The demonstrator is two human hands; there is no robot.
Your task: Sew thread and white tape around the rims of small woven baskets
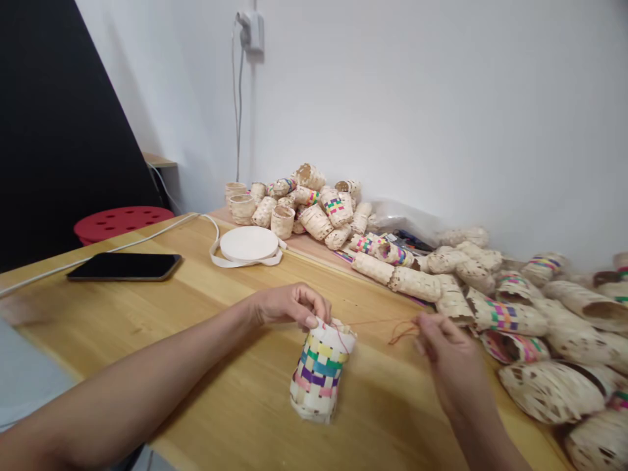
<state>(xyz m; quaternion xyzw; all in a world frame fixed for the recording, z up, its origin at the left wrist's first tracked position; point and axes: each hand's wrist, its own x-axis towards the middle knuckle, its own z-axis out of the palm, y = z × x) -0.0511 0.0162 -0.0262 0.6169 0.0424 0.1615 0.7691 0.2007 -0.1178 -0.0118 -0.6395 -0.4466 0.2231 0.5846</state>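
Observation:
My left hand (299, 305) pinches the white rim of a small woven basket (318, 373), which has yellow, green, blue, purple and pink bands. The basket stands slightly tilted over the wooden table, its rim toward my fingers. A red thread (375, 322) runs from the rim to my right hand (449, 356), with a loose loop hanging near the fingertips. My right hand is closed in a pinch on the thread, off to the right of the basket. Whether a needle is in those fingers is too small to tell.
Several woven baskets (338, 209) are heaped at the back, and more (520, 320) line the right side. A roll of white tape (248, 244), a phone (125, 267) and a white cable (142, 229) lie on the table (220, 379). A red stool (122, 221) stands beyond the left edge.

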